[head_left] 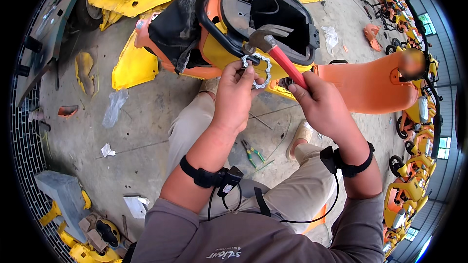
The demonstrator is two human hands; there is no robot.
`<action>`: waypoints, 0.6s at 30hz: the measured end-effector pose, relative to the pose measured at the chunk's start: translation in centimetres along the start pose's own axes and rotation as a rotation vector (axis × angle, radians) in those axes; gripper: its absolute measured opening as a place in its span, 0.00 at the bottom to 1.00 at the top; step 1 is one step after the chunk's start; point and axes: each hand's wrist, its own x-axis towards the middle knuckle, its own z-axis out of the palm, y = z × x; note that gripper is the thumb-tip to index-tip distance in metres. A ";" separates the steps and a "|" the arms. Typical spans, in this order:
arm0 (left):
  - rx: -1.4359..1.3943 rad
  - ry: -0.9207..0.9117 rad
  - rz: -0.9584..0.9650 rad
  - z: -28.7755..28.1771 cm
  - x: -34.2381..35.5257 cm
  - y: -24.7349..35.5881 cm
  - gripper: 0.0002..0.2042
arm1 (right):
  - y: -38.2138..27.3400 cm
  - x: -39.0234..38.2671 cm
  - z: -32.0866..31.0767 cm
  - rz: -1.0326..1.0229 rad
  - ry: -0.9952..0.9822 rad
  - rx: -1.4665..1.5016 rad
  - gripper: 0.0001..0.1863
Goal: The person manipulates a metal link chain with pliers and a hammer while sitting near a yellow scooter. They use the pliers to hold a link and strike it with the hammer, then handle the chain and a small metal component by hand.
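Pinched between the fingers of my left hand (235, 90) is a silver metal chain (268, 70), which curves in a loop beside the tips. My right hand (322, 101) is wrapped around the red handle of a claw hammer (288, 68). The hammer's metal head points up and left, just above the chain. Behind both hands stands an orange and yellow scooter body (218, 51) with a black grab rail (219, 30). The rail's end shows close to the chain; whether they touch, I cannot tell.
Green-handled pliers (251, 154) lie on the concrete floor between my feet. Yellow panels (134, 63) and a clear plastic bag (115, 107) are at the left. A long orange scooter part (365, 85) extends right. Several scooters (412, 185) line the right side.
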 end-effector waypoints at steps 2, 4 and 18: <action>0.035 0.016 0.011 0.3 -0.1 0.3 0.11 | 0.4 0.2 0.4 -0.004 -0.003 0.011 0.14; 0.068 0.037 0.030 0.3 -0.1 0.3 0.11 | 0.3 0.2 0.5 -0.003 -0.007 -0.010 0.13; 0.284 0.140 0.211 0.5 1.5 -0.9 0.07 | 1.2 -0.2 1.6 -0.060 0.089 -0.010 0.13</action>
